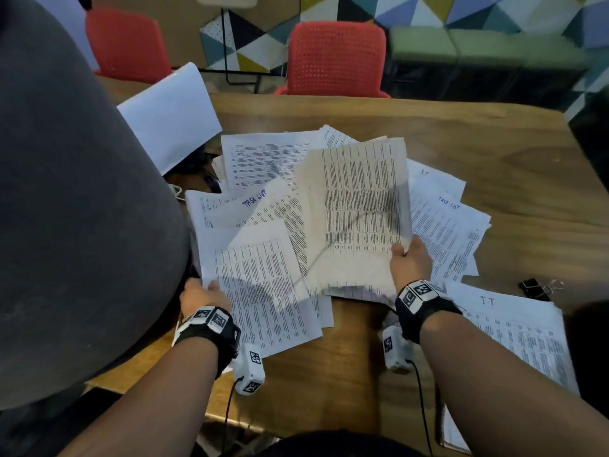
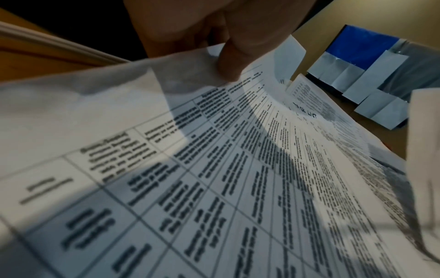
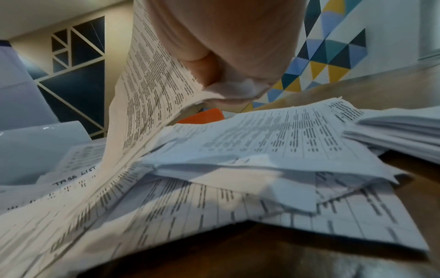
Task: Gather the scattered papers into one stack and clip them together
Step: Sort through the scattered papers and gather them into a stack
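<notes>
Wood table (image 1: 461,153) w/ scattered papers (image 1: 441,222), red chairs (image 1: 336,54) behind, both grips pinching sheets, binder clip (image 1: 535,287) nearby

dim indoor light, soft shadows across the papers (image 1: 359,206), motion blur, wide-angle bending at edges.

Bare table (image 1: 461,133) beyond papers (image 1: 263,153)

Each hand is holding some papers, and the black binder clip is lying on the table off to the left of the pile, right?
Not quite: the binder clip lies to the right of the papers, as the head view shows. The left hand and right hand do each hold papers.
</notes>
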A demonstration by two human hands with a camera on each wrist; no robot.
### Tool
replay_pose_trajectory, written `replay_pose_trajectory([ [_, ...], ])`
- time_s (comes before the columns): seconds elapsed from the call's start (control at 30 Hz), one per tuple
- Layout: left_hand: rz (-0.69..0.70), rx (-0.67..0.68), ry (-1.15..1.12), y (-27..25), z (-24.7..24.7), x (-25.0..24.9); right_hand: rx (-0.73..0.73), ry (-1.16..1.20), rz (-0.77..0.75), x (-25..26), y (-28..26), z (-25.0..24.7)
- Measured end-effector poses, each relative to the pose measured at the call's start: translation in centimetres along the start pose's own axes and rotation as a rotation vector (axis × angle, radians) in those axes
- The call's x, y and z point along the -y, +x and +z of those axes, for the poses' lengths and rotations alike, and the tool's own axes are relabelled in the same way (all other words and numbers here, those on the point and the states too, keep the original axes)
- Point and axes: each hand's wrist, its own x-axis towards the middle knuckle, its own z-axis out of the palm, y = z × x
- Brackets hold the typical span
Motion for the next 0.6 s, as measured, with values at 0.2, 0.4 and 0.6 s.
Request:
replay_pose_trajectory([
  [0.2,0.025,-0.077,-0.088,-0.7,-0.6,0.3,0.030,0.152,-0.036,1.6,-0.6,-1.1],
  [0.4,0.033,-0.127,-0.152,-2.4,-0.7,0.6,0.316,0.079,-0.076,1.2,-2.7,1.5],
  [0.6,-0.073,0.003,-0.195,-2.0,-0.1,0.9,0.497,-0.011,-0.080,2.2,-5.3,3.7],
])
